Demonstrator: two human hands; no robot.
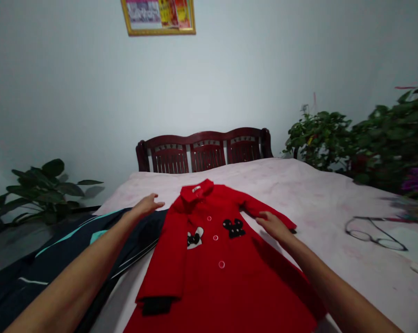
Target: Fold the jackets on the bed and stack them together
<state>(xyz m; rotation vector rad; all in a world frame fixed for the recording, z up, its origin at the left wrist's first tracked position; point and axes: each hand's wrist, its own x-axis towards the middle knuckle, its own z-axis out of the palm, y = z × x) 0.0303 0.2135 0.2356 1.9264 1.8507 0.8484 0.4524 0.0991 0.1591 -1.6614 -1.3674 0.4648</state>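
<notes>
A red coat (209, 286) lies spread front side up, its collar pointing away from me. White-rimmed buttons run down its middle, with a black dotted patch on the right and a black-and-white one on the left. The left sleeve in view lies down along the body; the right one stretches outward. My left hand (148, 205) is beside the collar, above the dark garment, fingers apart and holding nothing. Over the right sleeve, my right hand (272, 224) has its fingers stretched toward the coat; whether it touches the cloth I cannot tell.
A dark blue garment (66, 259) with light stripes lies at the left. Glasses (375, 236) rest on the pale cover (320, 199) at the right. A wooden chair back (206, 150) stands at the far edge, with plants (385, 138) at the right and a leafy plant (46, 189) at the left.
</notes>
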